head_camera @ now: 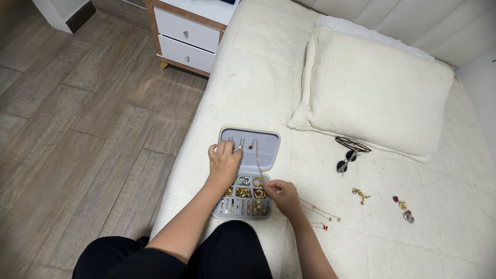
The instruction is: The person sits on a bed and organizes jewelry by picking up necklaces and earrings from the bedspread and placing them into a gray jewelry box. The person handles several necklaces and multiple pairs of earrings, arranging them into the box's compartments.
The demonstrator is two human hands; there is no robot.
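Though already well stocked, lying wide open on the bed just ahead of the knees: grey jewellery case, lid flat toward the pillow, tray nearest the body. Tray compartments full of gold rings, hoops and a front row of small pieces. By the look of it, most of the sorting done.

Left hand up on the lid, knuckles bent, fingertips pressed down among the small hanging earrings there. Closed on one of them or only touching? Cannot tell from up here. Right hand at the tray's right edge, fingers drawn together in a pinch, apparently on something fine and gold. Possibly the end of the thin chain running down the lid, though too thin to be sure.

Outside the case, plenty to see on the blanket: two thin gold necklaces just right of the right hand, one with a red bit; a gold charm further out; red and silver earrings well apart, toward the far side. Dark sunglasses near the pillow's front edge. So, judging by the spread, a handful of pieces not in the case.

Hard to make out: the pieces under the left hand's fingers, hidden completely; the tray's left column, partly covered by the wrist; the exact kind of each tiny item in the front row, too small to name. White nightstand cut off at the top edge.
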